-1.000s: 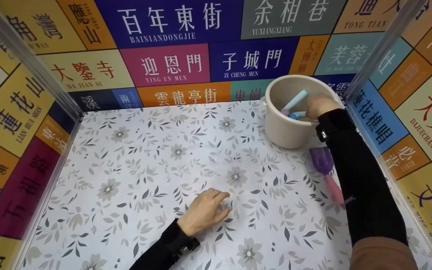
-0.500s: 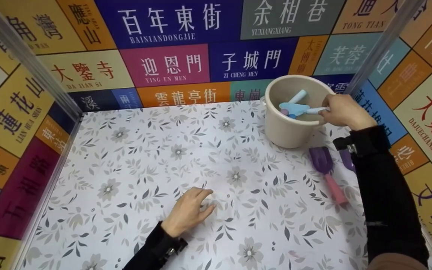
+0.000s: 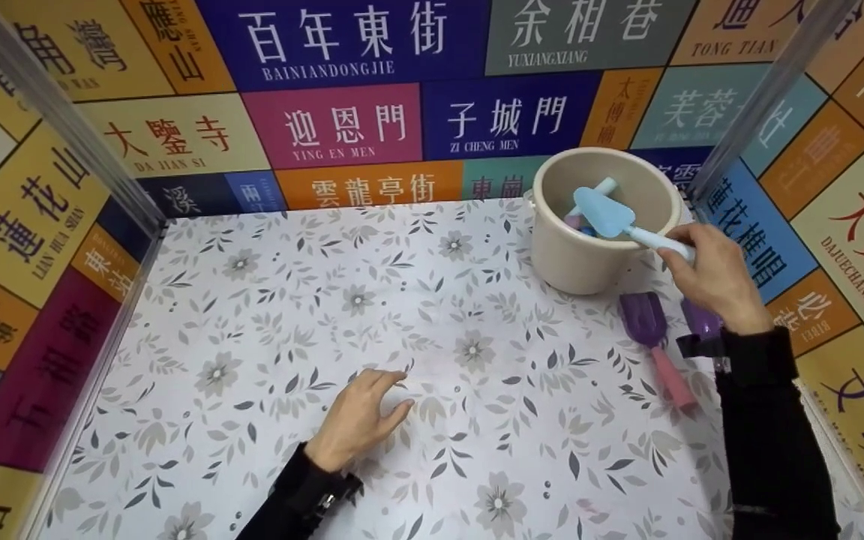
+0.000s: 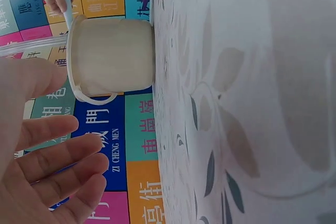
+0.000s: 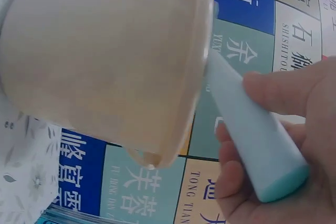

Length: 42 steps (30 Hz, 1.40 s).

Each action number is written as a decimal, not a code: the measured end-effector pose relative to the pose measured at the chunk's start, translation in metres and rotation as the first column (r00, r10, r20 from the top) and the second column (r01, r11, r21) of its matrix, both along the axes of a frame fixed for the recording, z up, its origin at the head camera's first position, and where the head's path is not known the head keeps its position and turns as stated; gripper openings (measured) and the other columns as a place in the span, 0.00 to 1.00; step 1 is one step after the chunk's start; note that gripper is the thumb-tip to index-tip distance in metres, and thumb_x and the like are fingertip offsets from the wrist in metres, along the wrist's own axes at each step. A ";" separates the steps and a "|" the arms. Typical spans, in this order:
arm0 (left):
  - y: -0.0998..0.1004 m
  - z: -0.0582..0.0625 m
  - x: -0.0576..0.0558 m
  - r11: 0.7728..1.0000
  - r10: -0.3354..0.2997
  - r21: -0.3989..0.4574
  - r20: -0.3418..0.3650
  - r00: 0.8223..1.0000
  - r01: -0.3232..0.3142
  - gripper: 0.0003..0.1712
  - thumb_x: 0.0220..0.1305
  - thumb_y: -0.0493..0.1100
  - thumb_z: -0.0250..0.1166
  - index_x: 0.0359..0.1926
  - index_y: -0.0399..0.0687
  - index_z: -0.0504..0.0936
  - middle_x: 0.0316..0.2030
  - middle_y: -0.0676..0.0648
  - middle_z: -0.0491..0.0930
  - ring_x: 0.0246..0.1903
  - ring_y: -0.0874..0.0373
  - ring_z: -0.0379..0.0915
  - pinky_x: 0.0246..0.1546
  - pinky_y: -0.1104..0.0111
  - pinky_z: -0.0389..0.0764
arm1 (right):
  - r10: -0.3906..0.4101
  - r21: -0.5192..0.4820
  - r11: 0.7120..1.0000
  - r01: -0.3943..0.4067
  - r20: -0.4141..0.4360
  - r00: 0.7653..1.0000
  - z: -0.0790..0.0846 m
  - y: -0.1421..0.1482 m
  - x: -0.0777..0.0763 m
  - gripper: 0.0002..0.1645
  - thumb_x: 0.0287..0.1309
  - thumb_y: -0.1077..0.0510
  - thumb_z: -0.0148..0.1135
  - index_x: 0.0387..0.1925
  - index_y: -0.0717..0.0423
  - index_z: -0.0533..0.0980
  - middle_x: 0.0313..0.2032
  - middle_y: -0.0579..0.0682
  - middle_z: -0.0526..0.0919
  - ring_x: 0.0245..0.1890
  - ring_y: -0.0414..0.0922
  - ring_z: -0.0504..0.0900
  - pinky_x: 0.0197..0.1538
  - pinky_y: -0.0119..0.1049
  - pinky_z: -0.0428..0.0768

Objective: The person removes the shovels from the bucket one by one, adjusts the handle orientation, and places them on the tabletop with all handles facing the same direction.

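Note:
My right hand (image 3: 717, 274) pinches the pale handle of a light blue toy trowel (image 3: 606, 212) at the bucket's right rim. The trowel's blade points left over the mouth of the beige bucket (image 3: 578, 262). In the right wrist view thumb and fingers close round the tapered handle (image 5: 257, 135), which has a teal end. Inside the bucket lies another pale blue handle (image 3: 606, 186), with purple and blue pieces partly hidden beneath the blade. My left hand (image 3: 357, 416) hovers low over the floral cloth with relaxed, spread fingers and holds nothing.
A purple toy scoop with a pink handle (image 3: 668, 375) lies on the floral cloth (image 3: 289, 300) before the bucket. Another purple piece (image 3: 700, 319) is partly hidden by my right wrist. Walls with colourful sign panels (image 3: 342, 124) enclose the back and both sides.
My right hand has come up out of the bucket with the light blue trowel and moved right and toward me. My left hand has drifted left and slightly nearer.

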<state>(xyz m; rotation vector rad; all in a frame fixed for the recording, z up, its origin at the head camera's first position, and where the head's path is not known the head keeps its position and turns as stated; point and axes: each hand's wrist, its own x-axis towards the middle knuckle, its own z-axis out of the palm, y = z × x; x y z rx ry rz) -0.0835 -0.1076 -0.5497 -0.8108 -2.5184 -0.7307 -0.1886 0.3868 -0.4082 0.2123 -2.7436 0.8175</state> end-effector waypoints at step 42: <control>0.029 0.034 -0.036 0.724 -0.057 0.620 0.490 0.870 -0.302 0.21 0.76 0.38 0.64 0.63 0.30 0.77 0.52 0.32 0.86 0.52 0.38 0.85 0.51 0.68 0.87 | 0.556 0.134 0.808 -0.574 -0.494 0.668 -0.116 -0.177 0.049 0.15 0.61 0.64 0.72 0.47 0.67 0.80 0.42 0.58 0.81 0.40 0.49 0.81 0.45 0.38 0.86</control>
